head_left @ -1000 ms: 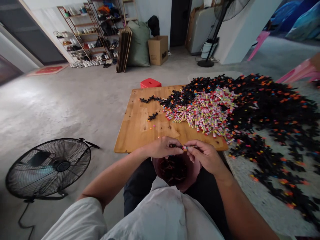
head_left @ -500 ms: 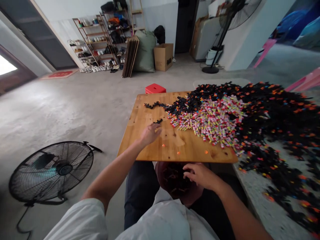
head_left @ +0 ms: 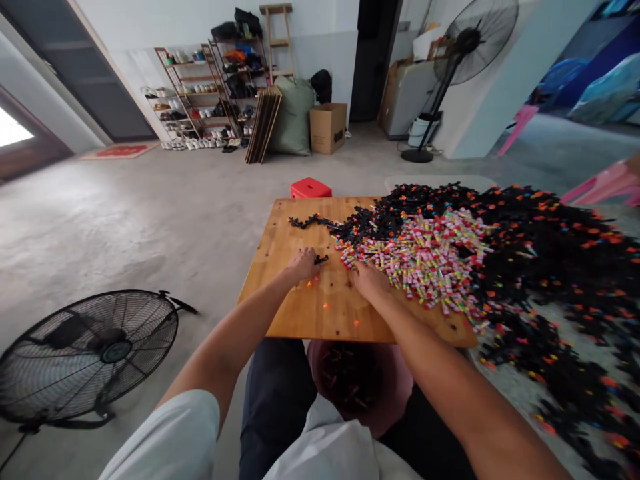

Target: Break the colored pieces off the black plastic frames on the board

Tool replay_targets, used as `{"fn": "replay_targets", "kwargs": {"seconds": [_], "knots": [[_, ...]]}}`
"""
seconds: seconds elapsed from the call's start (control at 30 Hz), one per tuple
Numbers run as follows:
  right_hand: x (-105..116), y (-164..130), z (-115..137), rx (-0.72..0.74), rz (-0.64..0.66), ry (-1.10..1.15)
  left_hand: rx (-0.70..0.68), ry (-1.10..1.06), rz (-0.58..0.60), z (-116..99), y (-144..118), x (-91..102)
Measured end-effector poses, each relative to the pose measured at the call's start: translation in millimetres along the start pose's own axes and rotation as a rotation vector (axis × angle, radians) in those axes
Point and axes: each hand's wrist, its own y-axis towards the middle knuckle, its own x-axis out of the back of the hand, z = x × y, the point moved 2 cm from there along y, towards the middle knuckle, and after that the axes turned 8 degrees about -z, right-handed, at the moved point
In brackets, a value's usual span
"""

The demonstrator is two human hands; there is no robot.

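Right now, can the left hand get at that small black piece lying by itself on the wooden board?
Probably yes. The left hand rests on the wooden board with its fingertips right beside the small black piece, and nothing lies between them.

Both arms stretched forward, left hand (head_left: 301, 264) and right hand (head_left: 369, 279) lowered, palms down.

A honey-brown wooden board (head_left: 280, 267) fills the frame's centre. On its right lies a heap of pink, yellow and green striped tubes (head_left: 425, 250), ringed by black pieces (head_left: 550, 247) dotted orange. Above the board sits a red stool (head_left: 310, 188). At lower centre is a reddish-pink bowl (head_left: 395, 400); at lower left, a black fan (head_left: 85, 353).
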Motion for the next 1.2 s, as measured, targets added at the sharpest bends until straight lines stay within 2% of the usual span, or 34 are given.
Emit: {"fn": "replay_targets", "kwargs": {"seconds": [0.2,0.3,0.4,0.5,0.67,0.77,0.87,0.97,1.1,1.2], "knots": [[-3,3,12,-0.085,-0.001,-0.088,-0.047,-0.135,-0.021,0,-21,-12.5],[-3,5,13,-0.118,0.001,-0.073,-0.067,-0.387,-0.042,-3,-37,-13.8],[-3,4,12,-0.151,-0.009,-0.051,-0.034,-0.676,-0.001,-7,-55,-11.9],[-2,-1,8,-0.157,-0.024,0.0,-0.024,-0.788,0.043,-14,-74,-7.3],[5,-10,3,-0.131,-0.057,0.171,-0.06,-0.735,0.009,-31,-100,5.4],[8,-23,6,-0.088,-0.04,0.32,-0.115,-0.624,-0.075,-44,-113,14.9],[11,-48,10,-0.014,0.052,0.78,-0.245,-0.501,-0.146,-56,-123,23.2],[22,-76,10,0.046,0.139,1.249,-0.333,-0.469,-0.131,-65,-130,28.3],[39,-98,5,0.054,0.114,1.339,-0.482,-0.453,-0.101,-75,-137,33.6],[47,-106,-1,0.07,-0.013,1.226,-0.565,-0.421,-0.1,-80,-139,35.6]]}}
